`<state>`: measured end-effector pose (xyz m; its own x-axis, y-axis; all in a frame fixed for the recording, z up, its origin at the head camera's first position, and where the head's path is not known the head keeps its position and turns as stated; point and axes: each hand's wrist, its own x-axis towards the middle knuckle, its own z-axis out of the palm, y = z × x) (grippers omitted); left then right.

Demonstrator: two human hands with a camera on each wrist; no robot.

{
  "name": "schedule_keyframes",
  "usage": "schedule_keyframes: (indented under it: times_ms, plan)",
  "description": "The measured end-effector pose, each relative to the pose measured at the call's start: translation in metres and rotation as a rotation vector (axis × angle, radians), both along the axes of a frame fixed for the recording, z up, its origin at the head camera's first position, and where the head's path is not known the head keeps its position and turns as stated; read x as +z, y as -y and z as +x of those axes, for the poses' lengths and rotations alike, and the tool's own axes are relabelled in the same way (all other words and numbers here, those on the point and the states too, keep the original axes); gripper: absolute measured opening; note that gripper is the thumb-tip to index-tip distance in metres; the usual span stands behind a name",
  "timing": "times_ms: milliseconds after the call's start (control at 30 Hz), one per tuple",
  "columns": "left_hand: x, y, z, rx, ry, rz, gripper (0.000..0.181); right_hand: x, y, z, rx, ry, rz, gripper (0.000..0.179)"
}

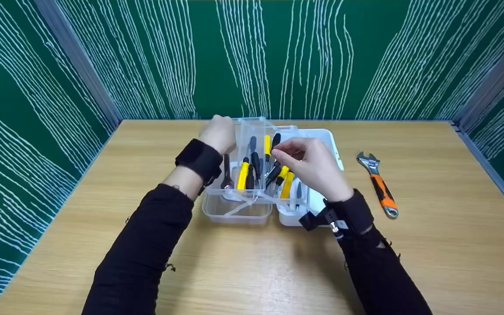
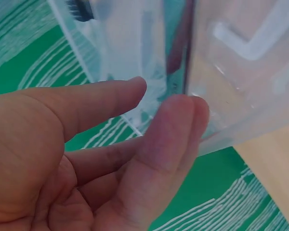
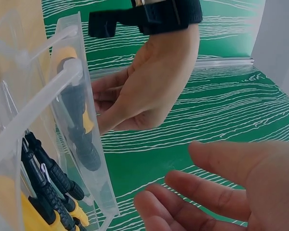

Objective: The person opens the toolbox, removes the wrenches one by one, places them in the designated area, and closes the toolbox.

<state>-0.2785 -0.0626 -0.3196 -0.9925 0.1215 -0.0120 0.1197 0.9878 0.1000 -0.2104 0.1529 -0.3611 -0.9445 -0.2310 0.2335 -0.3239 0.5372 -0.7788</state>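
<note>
A clear plastic toolbox (image 1: 236,215) with raised folding trays stands at the table's far middle. Yellow screwdrivers (image 1: 243,174) and black screwdrivers (image 1: 255,162) lie in it. My left hand (image 1: 219,134) is at the box's left end. In the left wrist view its thumb and bent fingers stand apart, fingertips right at the clear plastic wall (image 2: 130,43). From the right wrist view, the left hand (image 3: 151,84) overlaps the edge of a raised tray (image 3: 103,192). Over the box's right part is my right hand (image 1: 313,164), loosely bent, with thumb and fingers spread apart and nothing between them.
To the right on the wooden table (image 1: 234,271) lies an adjustable wrench (image 1: 381,186) with an orange and black handle. A white lid (image 1: 326,140) extends behind the right hand. Green walls (image 1: 274,57) with white lines enclose the table's back and sides.
</note>
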Motion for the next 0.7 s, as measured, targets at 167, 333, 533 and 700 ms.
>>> schedule_keyframes:
  times_ms: [167, 333, 533, 700]
  plan:
    - [-0.003, -0.004, -0.006, 0.007, -0.031, -0.036, 0.022, 0.000, 0.003, 0.001, 0.006, 0.003, 0.006, 0.024]
    - [-0.003, -0.006, -0.008, 0.021, -0.044, -0.030, 0.023, -0.002, 0.007, 0.001, 0.028, 0.008, 0.009, 0.026]
    - [-0.002, -0.005, -0.013, 0.036, 0.000, -0.016, 0.023, -0.003, 0.011, 0.001, 0.030, 0.009, -0.003, 0.025]
    - [-0.003, -0.005, -0.018, 0.050, 0.034, -0.031, 0.028, -0.005, 0.012, 0.000, 0.035, 0.014, 0.001, 0.025]
